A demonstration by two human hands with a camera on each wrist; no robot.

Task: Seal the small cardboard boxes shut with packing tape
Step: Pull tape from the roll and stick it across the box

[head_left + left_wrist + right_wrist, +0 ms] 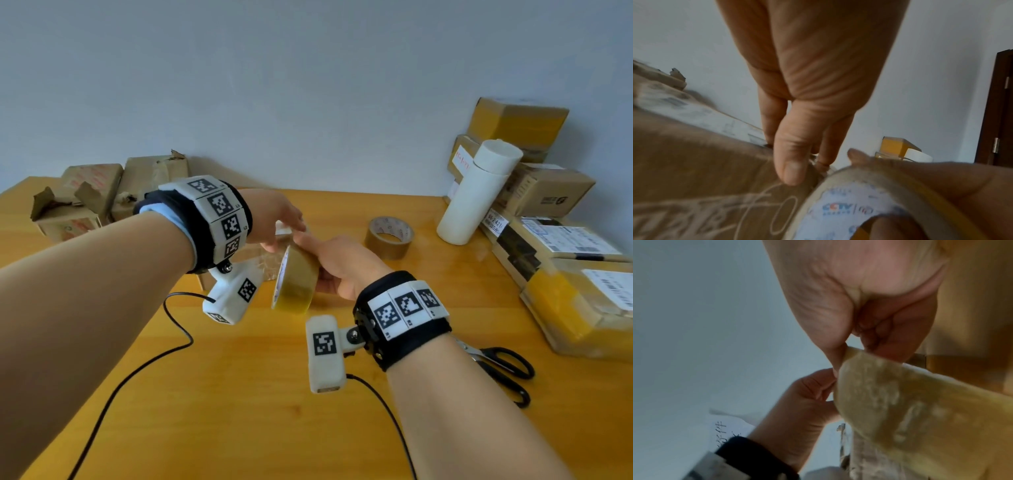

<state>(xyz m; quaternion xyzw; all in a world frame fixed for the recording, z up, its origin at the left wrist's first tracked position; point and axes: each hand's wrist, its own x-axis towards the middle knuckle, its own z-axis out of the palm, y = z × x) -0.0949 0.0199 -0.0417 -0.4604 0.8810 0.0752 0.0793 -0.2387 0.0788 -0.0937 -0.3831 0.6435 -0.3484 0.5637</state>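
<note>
My right hand grips a roll of yellowish clear packing tape held on edge above the table. The roll's printed core shows close up in the left wrist view. My left hand reaches to the top of the roll, thumb and fingers curled and pinching at the tape's edge. A small brown cardboard box lies on the table under my left hand, mostly hidden by the wrist; its printed top fills the lower left of the left wrist view.
A brown tape roll lies flat behind my hands, beside an upright white cylinder. Taped parcels are stacked on the right, worn boxes at the back left. Black scissors lie by my right forearm. Cables cross the wooden table.
</note>
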